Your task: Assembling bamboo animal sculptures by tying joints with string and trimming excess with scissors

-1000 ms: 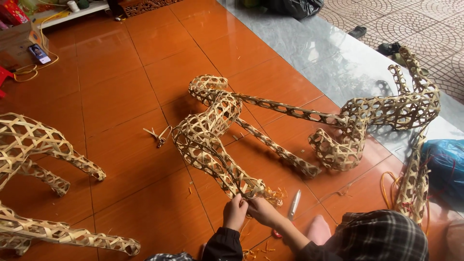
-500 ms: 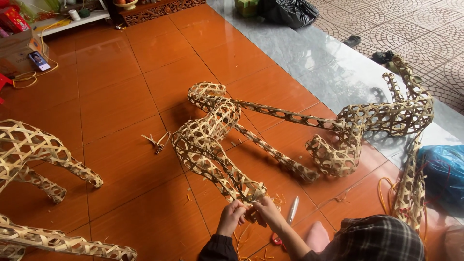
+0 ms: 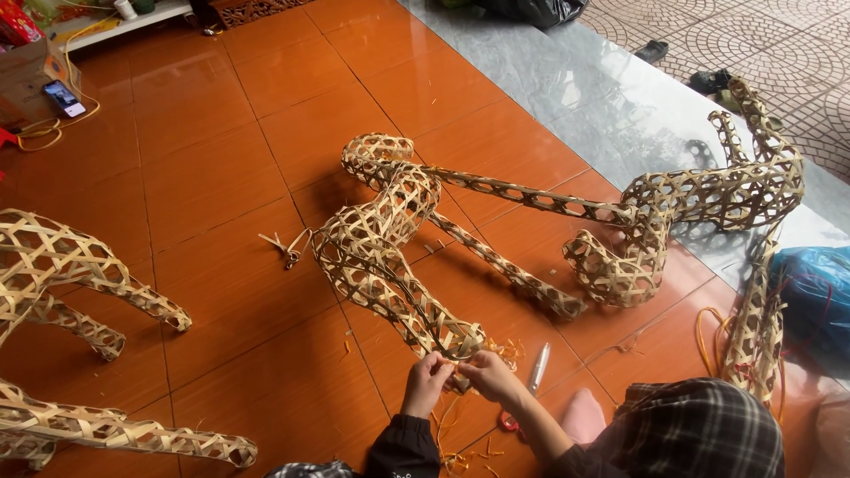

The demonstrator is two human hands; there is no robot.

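Down low, the left hand (image 3: 428, 381) and right hand (image 3: 490, 374) met at the near end of a pale woven bamboo lattice animal frame (image 3: 390, 257) lying on the orange tiled floor (image 3: 204, 168), fingers pinched on a thin strip there. Whatever they gripped was too small to make out; sleeves ran off the bottom edge.

The floor (image 3: 221, 177) is laid with glossy orange tiles, edged at the upper right of the frame by a grey stone strip (image 3: 567, 80). A woven bamboo frame (image 3: 381, 257) is spread across the centre, and a second frame (image 3: 62, 265) is seen at the left edge. Bamboo scraps (image 3: 285, 248) lie left of centre. A knife (image 3: 538, 367) and red scissors (image 3: 507, 423) lie at the lower centre. A blue bag (image 3: 815, 292) sits at the right edge.
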